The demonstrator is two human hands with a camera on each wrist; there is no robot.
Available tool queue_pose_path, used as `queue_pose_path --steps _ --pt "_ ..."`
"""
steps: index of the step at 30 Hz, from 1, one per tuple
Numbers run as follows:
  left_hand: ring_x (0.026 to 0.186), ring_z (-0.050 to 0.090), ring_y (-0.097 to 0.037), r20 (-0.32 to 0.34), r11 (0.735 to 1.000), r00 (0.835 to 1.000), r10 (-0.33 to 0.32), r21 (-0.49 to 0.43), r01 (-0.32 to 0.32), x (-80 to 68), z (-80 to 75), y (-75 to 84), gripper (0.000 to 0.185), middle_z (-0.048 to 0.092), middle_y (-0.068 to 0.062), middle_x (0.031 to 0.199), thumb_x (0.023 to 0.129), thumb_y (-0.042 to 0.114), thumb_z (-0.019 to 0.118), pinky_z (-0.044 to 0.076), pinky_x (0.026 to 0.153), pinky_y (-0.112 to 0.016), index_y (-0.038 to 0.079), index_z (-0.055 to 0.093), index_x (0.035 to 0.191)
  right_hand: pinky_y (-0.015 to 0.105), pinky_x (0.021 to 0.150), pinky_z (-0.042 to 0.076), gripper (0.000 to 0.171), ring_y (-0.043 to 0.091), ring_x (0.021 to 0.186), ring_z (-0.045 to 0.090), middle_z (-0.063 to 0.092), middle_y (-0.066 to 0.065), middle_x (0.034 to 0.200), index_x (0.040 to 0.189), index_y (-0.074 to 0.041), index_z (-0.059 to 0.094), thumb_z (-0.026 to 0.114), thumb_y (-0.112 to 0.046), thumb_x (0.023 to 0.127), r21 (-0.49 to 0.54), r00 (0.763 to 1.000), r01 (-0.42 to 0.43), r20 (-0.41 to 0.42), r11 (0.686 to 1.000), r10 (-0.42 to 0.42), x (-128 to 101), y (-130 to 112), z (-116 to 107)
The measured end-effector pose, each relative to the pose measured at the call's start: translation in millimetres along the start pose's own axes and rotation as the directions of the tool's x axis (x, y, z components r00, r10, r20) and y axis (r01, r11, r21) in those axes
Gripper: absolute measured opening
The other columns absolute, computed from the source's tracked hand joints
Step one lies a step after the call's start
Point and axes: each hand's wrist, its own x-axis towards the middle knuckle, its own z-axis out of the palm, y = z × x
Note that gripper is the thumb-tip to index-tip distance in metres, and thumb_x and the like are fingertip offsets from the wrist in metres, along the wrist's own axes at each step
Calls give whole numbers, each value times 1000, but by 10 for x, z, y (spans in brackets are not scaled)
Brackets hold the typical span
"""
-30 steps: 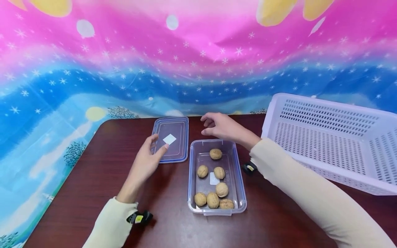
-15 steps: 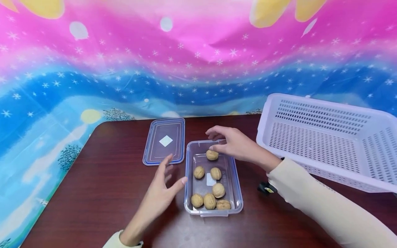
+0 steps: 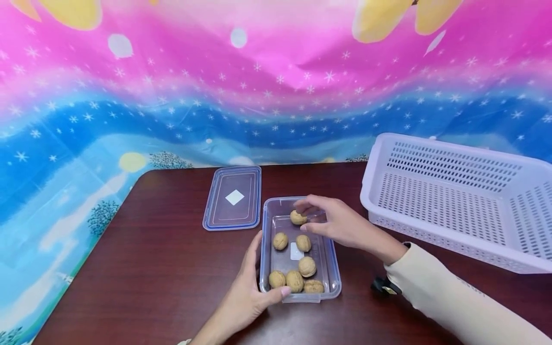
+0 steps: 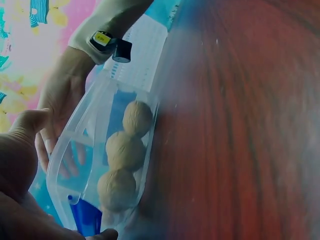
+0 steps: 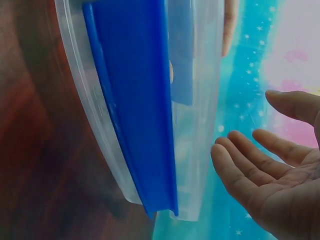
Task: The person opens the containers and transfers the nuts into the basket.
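A clear plastic food container (image 3: 267, 225) with blue side clips sits uncovered on the table. Several walnuts (image 3: 303, 243) lie inside, some grouped along its near end. My left hand (image 3: 247, 292) holds the container at its near left corner, fingers along the outer left wall and thumb at the front rim. In the left wrist view, a fingertip shows beside the blue clip (image 4: 86, 217). My right hand (image 3: 340, 223) hovers over the far right part of the container, fingers apart and nothing held, and partly overlaps the farthest walnut (image 3: 297, 217). The right wrist view shows its spread fingers (image 5: 245, 170).
The container's blue-edged lid (image 3: 233, 211), bearing a white diamond label, lies flat to the left behind it. A large pale lilac perforated basket (image 3: 440, 206) stands at the right. A printed cloth backdrop (image 3: 276, 96) hangs behind the dark wooden table (image 3: 151, 249).
My left hand has come from over the lid down to the container's near left corner and taken hold of it. My right hand has moved nearer, from behind the container to above it.
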Motion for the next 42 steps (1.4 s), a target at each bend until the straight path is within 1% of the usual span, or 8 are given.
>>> queue_pose_path --steps 3,8,18,22,25,27,33,42 --pt "152 34 -31 -2 1000 1000 11 3 -11 -34 49 -28 126 25 -12 171 74 26 94 27 123 -35 30 12 169 53 101 55 37 34 114 70 73 16 122 131 -3 66 74 -6 95 26 1000 18 12 999 -19 -49 33 70" --pt "156 24 -34 -5 1000 1000 14 -20 -14 -69 115 -85 135 17 -15 174 69 24 97 19 124 -27 26 8 170 46 99 58 37 35 113 71 72 18 125 131 -2 66 73 -6 95 67 998 29 45 997 -32 -115 70 183" --pt "159 18 -35 -8 999 1000 11 -43 -11 -74 111 -114 139 11 -15 176 70 22 97 14 122 -20 26 1 170 44 99 58 36 37 115 71 67 21 132 129 1 67 71 -2 93 87 996 21 82 996 -28 -47 63 382" --pt "159 18 -35 -2 999 1000 20 -37 -20 -56 119 -120 138 10 -14 176 71 23 96 14 128 -43 25 -1 170 36 98 58 36 34 114 71 69 20 128 128 1 67 71 -1 93 85 996 23 80 996 -30 18 68 437" --pt "159 18 -36 1 999 1000 28 -30 -27 -46 123 -131 138 10 -14 176 72 25 96 12 125 -61 26 -1 170 36 97 58 36 32 113 72 69 20 128 128 3 67 71 -1 93 78 997 26 76 997 -32 66 74 466" --pt "159 19 -36 4 999 1000 31 -24 -31 -37 125 -138 138 10 -14 176 72 26 95 13 125 -62 27 -2 170 38 97 59 36 32 112 72 70 21 128 128 3 67 71 0 92 60 997 31 71 998 -35 95 77 480" --pt "159 21 -27 18 1000 1000 18 -1 -18 3 135 -143 138 10 -7 177 72 28 95 15 127 -50 32 -2 170 40 96 59 37 28 109 72 72 20 124 127 4 68 72 1 90 -23 998 30 47 999 -28 173 100 505" --pt "159 18 -32 13 999 999 33 -9 -33 -26 121 -129 137 9 -10 177 73 29 95 13 125 -61 33 -2 169 42 96 58 37 25 109 70 74 13 119 126 -1 70 78 -6 89 -177 997 26 71 984 -13 269 82 578"
